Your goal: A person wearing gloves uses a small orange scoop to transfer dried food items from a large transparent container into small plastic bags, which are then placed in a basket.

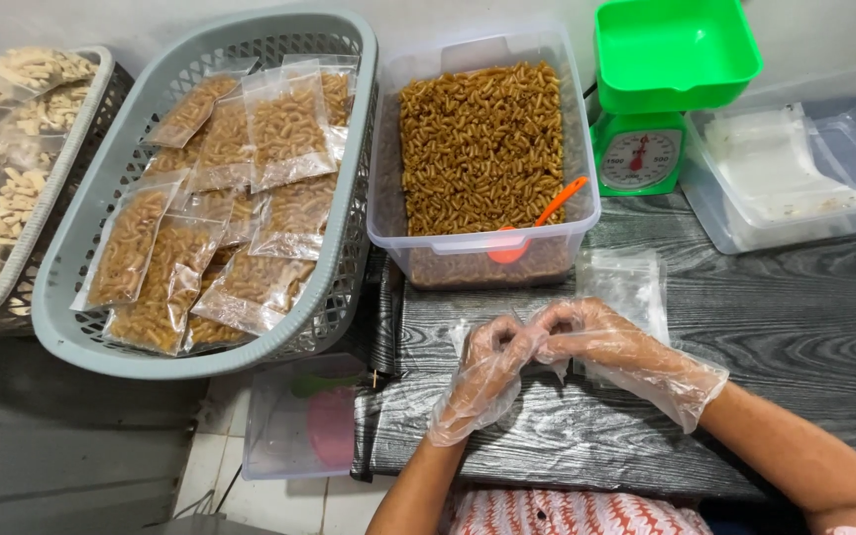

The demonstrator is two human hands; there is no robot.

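Both my hands wear loose clear plastic gloves and meet over the dark wood-grain table [785, 327]. My left hand [482, 374] and my right hand [614, 349] have curled fingers, with the fingertips pinched together on a thin clear plastic bag [462, 333]. The bag is hard to tell from the gloves. A stack of empty clear bags [628, 281] lies just behind my right hand. Beyond it stands a clear tub [384, 213] full of brown spiral snacks, with an orange scoop [537, 226] stuck in them.
A grey basket [81, 248] at left holds several sealed bags of the brown snacks. Another basket [47, 203] at far left holds bags of pale snacks. A green kitchen scale [658, 89] and a clear bin [735, 233] of plastic sheets stand at back right. A clear lidded box [299, 421] sits below the table edge.
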